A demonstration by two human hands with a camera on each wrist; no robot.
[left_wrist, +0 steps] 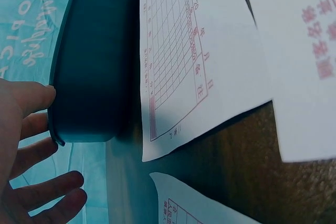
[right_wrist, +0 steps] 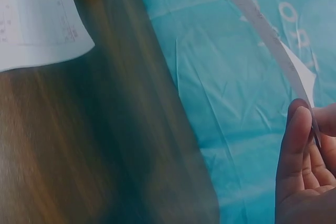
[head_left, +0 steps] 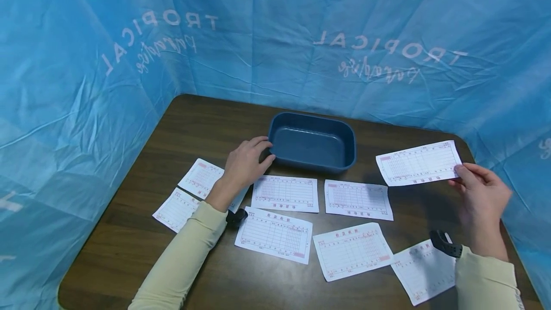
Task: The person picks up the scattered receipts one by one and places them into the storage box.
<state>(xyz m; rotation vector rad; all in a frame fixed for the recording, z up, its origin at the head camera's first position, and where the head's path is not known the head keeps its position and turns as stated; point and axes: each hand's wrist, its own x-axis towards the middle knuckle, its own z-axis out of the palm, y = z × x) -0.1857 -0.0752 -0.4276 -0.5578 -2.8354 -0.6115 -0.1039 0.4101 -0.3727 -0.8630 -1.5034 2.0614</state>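
Right of the head frame: pinching with the right hand (head_left: 484,195), thumb against fingers, the right end of a white rectangular paper slip with a red printed grid (head_left: 417,162). Holding it up over the dark brown wood-grain table (head_left: 215,118), well apart from the bin; seen nearly edge-on in the right wrist view.

Just above centre: gripping lightly with the left hand (head_left: 247,161), between thumb and finger, the left end of a smooth dark-blue rounded-rectangular bin (head_left: 311,162). Remaining left fingers loosely bent and spread, per the left wrist view.

Across the lower half: counting seven more loose white paper slips with red print (head_left: 284,193) lying flattish on the table. At left, noting two partly covered by the left forearm in its pale yellow sleeve (head_left: 181,257); at lower right, one partly behind the black wristband on the right wrist (head_left: 445,244).

Filling the upper frame: creased light-blue sheeting with white reversed lettering (head_left: 275,37).
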